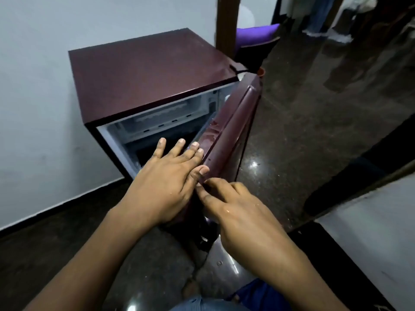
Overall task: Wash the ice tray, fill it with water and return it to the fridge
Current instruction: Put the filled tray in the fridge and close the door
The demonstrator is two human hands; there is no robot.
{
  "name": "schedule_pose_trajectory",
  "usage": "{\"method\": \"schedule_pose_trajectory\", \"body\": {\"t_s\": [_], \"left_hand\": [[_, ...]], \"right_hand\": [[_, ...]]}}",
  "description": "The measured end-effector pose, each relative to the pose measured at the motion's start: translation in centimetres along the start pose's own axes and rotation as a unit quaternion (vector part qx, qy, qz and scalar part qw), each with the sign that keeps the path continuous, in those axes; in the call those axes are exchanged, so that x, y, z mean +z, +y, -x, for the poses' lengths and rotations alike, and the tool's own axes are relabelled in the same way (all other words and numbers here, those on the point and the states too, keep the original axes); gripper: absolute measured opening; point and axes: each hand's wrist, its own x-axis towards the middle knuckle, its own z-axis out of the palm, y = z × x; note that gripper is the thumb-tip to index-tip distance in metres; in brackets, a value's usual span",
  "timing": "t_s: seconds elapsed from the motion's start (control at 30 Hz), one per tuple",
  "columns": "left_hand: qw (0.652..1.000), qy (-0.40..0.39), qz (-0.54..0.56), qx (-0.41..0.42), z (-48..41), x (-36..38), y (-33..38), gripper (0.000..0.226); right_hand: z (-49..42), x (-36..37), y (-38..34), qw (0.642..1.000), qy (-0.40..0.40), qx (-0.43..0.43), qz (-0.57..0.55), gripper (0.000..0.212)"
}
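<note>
A small maroon fridge (143,70) stands against the white wall with its door (231,129) swung partly open to the right. Inside the freezer compartment at the top lies a pale ice tray (161,114), dim and partly hidden by the frame. My left hand (166,176) is spread flat, its fingers straight, its fingertips against the door's inner edge. My right hand (238,212) lies on the door's lower outer edge with fingers loosely bent. Both hands look wet and neither holds anything.
The dark polished stone floor (303,135) stretches to the right. A brown wooden post (226,25) and a purple item (256,34) stand behind the fridge. A white wall with a black skirting (359,234) juts in at the lower right.
</note>
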Motion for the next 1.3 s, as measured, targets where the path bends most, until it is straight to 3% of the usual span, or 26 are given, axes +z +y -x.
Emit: {"method": "schedule_pose_trajectory", "body": {"t_s": [0.1,0.27,0.67,0.83,0.93,1.1,1.3], "left_hand": [[0.999,0.004,0.007,-0.043,1.6,-0.3,-2.1,0.085],[0.994,0.017,-0.035,-0.103,3.3,-0.3,-5.5,0.08],[0.983,0.072,-0.117,-0.126,3.3,-0.1,-12.2,0.071],[0.973,0.148,0.071,-0.16,1.3,-2.0,-17.6,0.075],[0.958,0.176,0.12,-0.19,-0.8,-3.7,-22.5,0.054],[0.974,0.142,0.107,-0.141,-4.2,-6.1,-27.9,0.048],[0.998,0.035,-0.009,-0.051,-8.0,-7.6,-29.0,0.075]], "right_hand": [[-2.5,1.2,-0.7,0.999,0.032,-0.017,-0.011,0.064],[-8.1,2.5,-1.1,0.995,0.101,-0.004,-0.023,0.065],[-17.8,5.6,-3.6,0.995,0.074,-0.05,0.037,0.078],[-19.4,6.3,-4.2,0.993,0.093,-0.045,0.058,0.092],[-20.1,6.7,-4.5,0.992,0.103,-0.043,0.063,0.096],[-20.9,7.4,-4.5,0.989,0.122,-0.037,0.075,0.099],[-21.4,8.3,-4.2,0.986,0.143,-0.04,0.073,0.107]]}}
